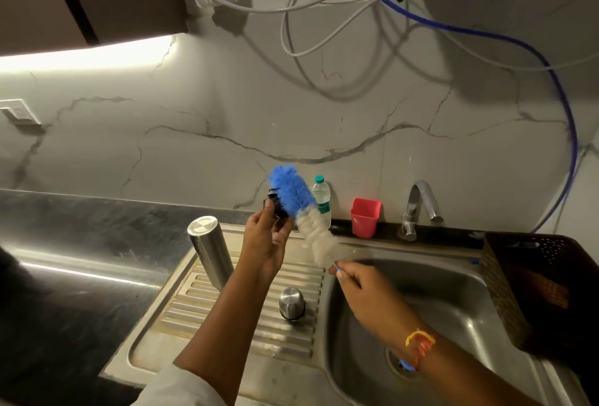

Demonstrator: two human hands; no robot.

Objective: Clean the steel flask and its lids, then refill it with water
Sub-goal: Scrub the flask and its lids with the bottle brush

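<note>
The steel flask [210, 251] stands upside down on the ribbed drainboard [227, 315] left of the sink. A steel cap-shaped lid [292, 303] sits on the drainboard near the basin edge. My left hand [265, 240] is raised above the drainboard and pinches a small black lid [275, 206]. My right hand [351, 279] grips the thin handle of a bottle brush [301, 211] with blue and white bristles. The brush's blue end lies against the black lid.
The steel sink basin [421, 308] with its drain lies to the right, the tap [419, 208] behind it. A red cup [365, 217] and a small plastic bottle [321, 196] stand by the wall. A dark basket [534, 292] sits on the sink's right rim. Cables hang above.
</note>
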